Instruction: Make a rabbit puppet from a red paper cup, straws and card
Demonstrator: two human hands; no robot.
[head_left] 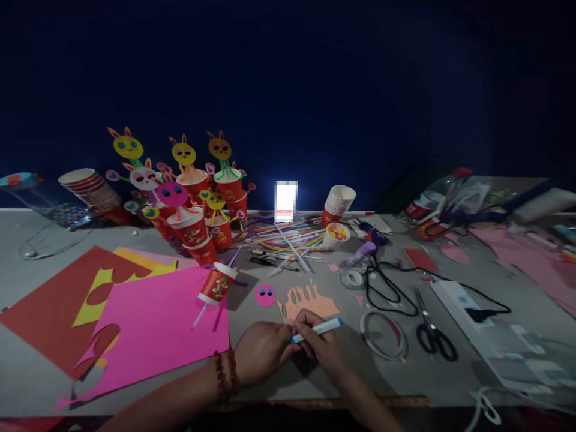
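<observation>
Head view — left hand point(263, 353) and right hand point(322, 347) both grip the marker point(320, 328) between them.

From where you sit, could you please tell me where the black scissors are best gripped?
Grip the scissors by the two looped handles, coming from the near side: they lie flat with the handles toward the table edge and the closed blades pointing away toward the black cable. The right hand, now holding a pen, is closest.

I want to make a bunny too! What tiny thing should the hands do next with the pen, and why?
Probably uncap the pen: the right hand grips its barrel, the left hand sits at its lower blue end, and the peach cutout lies just beyond them.
</observation>
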